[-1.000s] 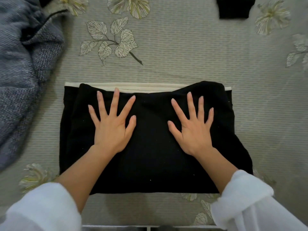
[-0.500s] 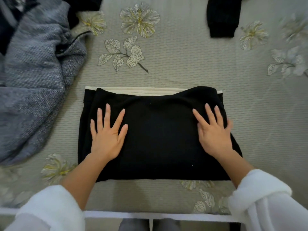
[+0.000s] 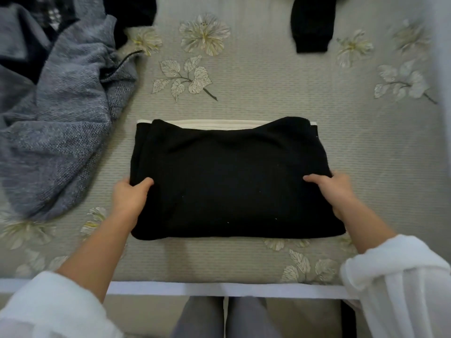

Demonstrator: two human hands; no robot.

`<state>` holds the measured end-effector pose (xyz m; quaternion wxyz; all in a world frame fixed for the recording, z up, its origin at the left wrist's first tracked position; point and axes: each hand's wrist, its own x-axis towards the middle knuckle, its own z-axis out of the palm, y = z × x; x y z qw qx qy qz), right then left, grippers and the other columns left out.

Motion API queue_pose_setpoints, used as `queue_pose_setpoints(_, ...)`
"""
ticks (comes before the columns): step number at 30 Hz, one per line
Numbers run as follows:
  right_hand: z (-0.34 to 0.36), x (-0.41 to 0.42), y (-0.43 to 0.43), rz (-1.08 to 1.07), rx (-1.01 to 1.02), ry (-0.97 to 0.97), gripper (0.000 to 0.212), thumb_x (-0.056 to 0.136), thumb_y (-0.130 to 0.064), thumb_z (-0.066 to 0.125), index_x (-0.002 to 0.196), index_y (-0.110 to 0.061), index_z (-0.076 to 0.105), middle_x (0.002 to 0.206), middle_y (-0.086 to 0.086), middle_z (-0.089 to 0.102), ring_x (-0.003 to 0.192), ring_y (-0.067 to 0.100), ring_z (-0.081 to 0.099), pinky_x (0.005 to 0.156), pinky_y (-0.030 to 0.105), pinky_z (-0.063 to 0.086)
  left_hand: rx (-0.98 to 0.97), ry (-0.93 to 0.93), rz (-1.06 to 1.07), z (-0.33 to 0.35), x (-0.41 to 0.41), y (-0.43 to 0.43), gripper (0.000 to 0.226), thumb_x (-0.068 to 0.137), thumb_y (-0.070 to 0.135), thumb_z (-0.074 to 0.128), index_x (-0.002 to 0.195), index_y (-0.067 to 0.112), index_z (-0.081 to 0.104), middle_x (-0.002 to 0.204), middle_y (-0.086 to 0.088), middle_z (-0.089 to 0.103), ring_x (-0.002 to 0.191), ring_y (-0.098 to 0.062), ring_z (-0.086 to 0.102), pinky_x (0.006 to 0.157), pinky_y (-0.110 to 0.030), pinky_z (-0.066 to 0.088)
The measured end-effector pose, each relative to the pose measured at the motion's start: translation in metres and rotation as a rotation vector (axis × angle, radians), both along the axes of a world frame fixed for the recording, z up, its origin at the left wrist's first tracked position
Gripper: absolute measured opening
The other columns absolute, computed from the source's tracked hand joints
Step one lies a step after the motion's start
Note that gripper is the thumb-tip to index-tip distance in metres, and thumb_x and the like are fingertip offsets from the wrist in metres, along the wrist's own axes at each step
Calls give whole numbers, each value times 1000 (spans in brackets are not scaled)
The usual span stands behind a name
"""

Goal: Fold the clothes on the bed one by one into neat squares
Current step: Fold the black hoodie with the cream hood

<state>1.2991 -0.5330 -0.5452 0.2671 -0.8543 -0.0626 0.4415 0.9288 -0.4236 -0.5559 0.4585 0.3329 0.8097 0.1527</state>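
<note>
We clamp left hand [image 3: 129, 195] and right hand [image 3: 335, 191] on the folded black knit garment [image 3: 231, 181] at mid-frame; lift both side edges evenly.

Two hands [image 3: 129, 198] [image 3: 339, 191] – one folded black garment [image 3: 231, 181], one grey knit [image 3: 61, 132], perhaps two more black pieces [image 3: 312, 23] [image 3: 134, 13].

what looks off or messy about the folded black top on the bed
The folded black top is not quite square: a cream band peeks out along its far edge. The grey knit to its left lies unfolded.
</note>
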Motion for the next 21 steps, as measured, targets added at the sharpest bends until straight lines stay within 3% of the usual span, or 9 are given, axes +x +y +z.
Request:
queue_pose_setpoints(2,22,0,-5,-3,70,78,27,78,-11,71,104,-12,65,94,9,70,86,27,67,74,37,56,51,42,-101,17,12,-2,29,79,24,67,104,12,65,94,-7,68,91,-27,65,84,-41,53)
queue_pose_setpoints(4,37,-3,-16,37,116,109,31,78,-5,70,107,-13,63,100,8,70,91,27,67,83,41,55,151,74,-235,36,31,-8,19,81,20,64,99,15,62,92,-3,67,88,-24,64,83,-40,52)
queue_pose_setpoints(8,65,-10,-52,-16,93,232,41,74,-2,73,112,-9,61,103,9,70,94,27,67,87,40,54,240,156,-568,68,83,-25,37,87,24,56,123,21,58,107,0,67,94,-22,62,84,-39,50)
queue_pose_setpoints(12,91,-3,-93,-204,134,241,16,76,-5,69,90,-11,63,91,11,69,84,26,66,75,35,54,333,142,-820,94,149,-37,29,94,22,48,120,27,59,87,8,64,74,-12,59,67,-32,44)
queue_pose_setpoints(14,100,7,-116,-305,187,186,13,79,-11,70,88,-15,62,91,10,69,86,27,66,81,39,54,373,110,-911,108,186,-41,29,95,21,47,122,29,58,86,8,66,71,-9,59,63,-31,45)
queue_pose_setpoints(18,113,29,-156,-544,284,81,16,83,-15,67,98,-16,63,97,6,68,91,25,64,80,38,53,497,31,-1058,125,263,-49,32,94,21,48,125,23,58,102,0,67,92,-22,61,81,-42,50)
queue_pose_setpoints(21,118,45,-173,-691,358,-8,16,84,-17,65,100,-18,64,98,2,69,92,23,64,82,39,53,594,35,-1128,134,323,-54,36,93,21,47,127,27,57,103,-5,66,101,-28,58,91,-48,44)
